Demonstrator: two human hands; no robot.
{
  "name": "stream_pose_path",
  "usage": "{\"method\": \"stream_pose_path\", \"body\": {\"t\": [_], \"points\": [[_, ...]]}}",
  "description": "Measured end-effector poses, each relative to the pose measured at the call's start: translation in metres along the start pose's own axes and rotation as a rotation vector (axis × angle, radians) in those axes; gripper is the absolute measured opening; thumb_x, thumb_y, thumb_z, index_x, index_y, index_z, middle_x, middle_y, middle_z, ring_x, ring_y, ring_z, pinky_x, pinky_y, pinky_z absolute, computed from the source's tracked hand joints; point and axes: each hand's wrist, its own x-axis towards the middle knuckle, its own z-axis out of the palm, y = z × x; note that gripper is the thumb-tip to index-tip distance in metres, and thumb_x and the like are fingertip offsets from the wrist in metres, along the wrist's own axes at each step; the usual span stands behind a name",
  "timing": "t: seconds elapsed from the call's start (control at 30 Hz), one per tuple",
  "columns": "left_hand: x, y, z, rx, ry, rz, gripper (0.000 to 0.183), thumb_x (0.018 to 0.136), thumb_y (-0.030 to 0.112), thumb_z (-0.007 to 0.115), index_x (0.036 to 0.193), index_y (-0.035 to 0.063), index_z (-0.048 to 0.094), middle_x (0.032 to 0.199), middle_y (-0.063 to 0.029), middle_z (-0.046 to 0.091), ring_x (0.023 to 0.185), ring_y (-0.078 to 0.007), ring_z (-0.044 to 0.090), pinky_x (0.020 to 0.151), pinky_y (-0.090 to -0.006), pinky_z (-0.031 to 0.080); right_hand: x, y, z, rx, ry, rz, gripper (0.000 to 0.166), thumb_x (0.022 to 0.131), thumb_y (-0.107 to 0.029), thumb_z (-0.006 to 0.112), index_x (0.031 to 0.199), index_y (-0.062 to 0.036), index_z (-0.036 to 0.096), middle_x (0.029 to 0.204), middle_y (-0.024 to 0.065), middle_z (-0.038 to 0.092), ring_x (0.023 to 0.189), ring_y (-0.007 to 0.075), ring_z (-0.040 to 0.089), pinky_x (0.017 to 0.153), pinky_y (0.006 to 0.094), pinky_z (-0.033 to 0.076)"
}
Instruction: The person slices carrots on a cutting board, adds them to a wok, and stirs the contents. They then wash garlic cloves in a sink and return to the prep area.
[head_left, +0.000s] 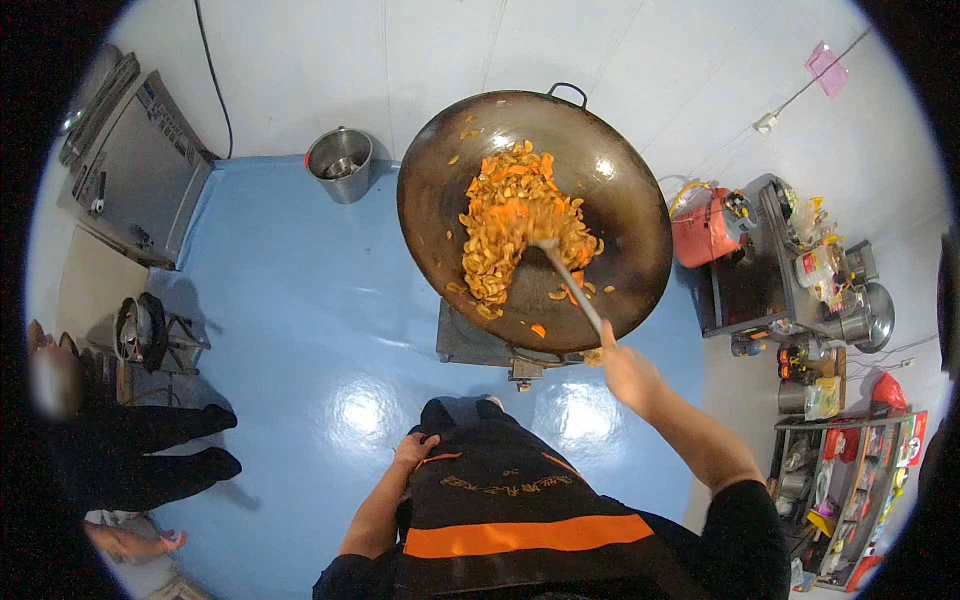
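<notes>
My right hand (630, 371) is closed around the long handle of a metal cooking spatula (582, 294). Its head is blurred and partly buried in a heap of sliced, browned food with orange carrot pieces (501, 240). The heap lies in a large, dark, round-bottomed wok (630, 247), mostly toward its left and middle. Under the wok shows part of a dark burner stand (471, 339). Down at my left side, my left hand (418, 450) rests against my black apron (510, 510) near an orange-trimmed pocket; whether its fingers grip the cloth is unclear.
A metal bucket (340, 166) stands on the blue floor (285, 315) by the back wall. At right are a red container (703, 236), a dark table (750, 289) and a loaded shelf rack (847, 502). A chest-like metal appliance (142, 165) and another person (142, 442) are at left.
</notes>
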Motion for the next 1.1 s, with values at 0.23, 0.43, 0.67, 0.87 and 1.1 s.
{"method": "stream_pose_path", "body": {"t": [0.23,0.43,0.67,0.87,1.1], "points": [[-0.005,-0.016,-0.017,0.047,-0.016,0.035,0.069,0.078,0.062,0.053,0.107,0.0005,0.062,0.105,-0.0227,0.061,0.102,-0.0366,0.056,0.085,-0.0426,0.044,0.153,-0.026,0.037,0.131,0.091,0.116,0.061,0.088,-0.006,0.039,0.141,-0.0048,0.010,0.086,0.0259,0.062,0.076,0.0388,0.062,0.063,0.0496,0.048],[0.027,-0.026,-0.015,0.089,-0.115,0.079,0.072,0.077,0.062,0.055,0.116,0.0015,0.057,0.113,-0.0206,0.059,0.107,-0.0350,0.054,0.090,-0.0423,0.043,0.053,0.059,0.038,0.049,0.050,-0.123,0.070,0.082,-0.004,0.049,0.142,-0.0179,0.018,0.084,0.0278,0.060,0.075,0.0429,0.060,0.066,0.0507,0.047],[0.019,-0.007,-0.021,0.114,-0.162,-0.020,0.080,0.074,0.064,0.058,0.120,-0.0015,0.053,0.122,-0.0215,0.053,0.114,-0.0342,0.050,0.094,-0.0419,0.040,-0.156,0.071,-0.133,-0.159,-0.110,-0.034,0.061,0.081,-0.018,0.060,0.136,-0.0255,0.036,0.088,0.0171,0.064,0.077,0.0393,0.061,0.070,0.0478,0.049],[0.017,-0.001,-0.013,0.065,-0.138,-0.040,0.081,0.072,0.065,0.059,0.118,-0.0024,0.055,0.118,-0.0213,0.056,0.111,-0.0339,0.053,0.092,-0.0419,0.042,-0.148,0.077,-0.097,-0.271,-0.163,0.077,0.064,0.083,-0.017,0.058,0.139,-0.0265,0.029,0.079,0.0207,0.063,0.069,0.0354,0.063,0.065,0.0462,0.050],[-0.005,-0.020,-0.008,0.006,-0.055,-0.057,0.074,0.072,0.063,0.061,0.111,-0.0002,0.060,0.106,-0.0211,0.062,0.101,-0.0340,0.058,0.085,-0.0424,0.045,0.128,0.033,0.049,0.006,0.139,0.063,0.062,0.089,-0.004,0.035,0.143,-0.0077,0.007,0.088,0.0277,0.060,0.075,0.0388,0.061,0.064,0.0467,0.049]]}}
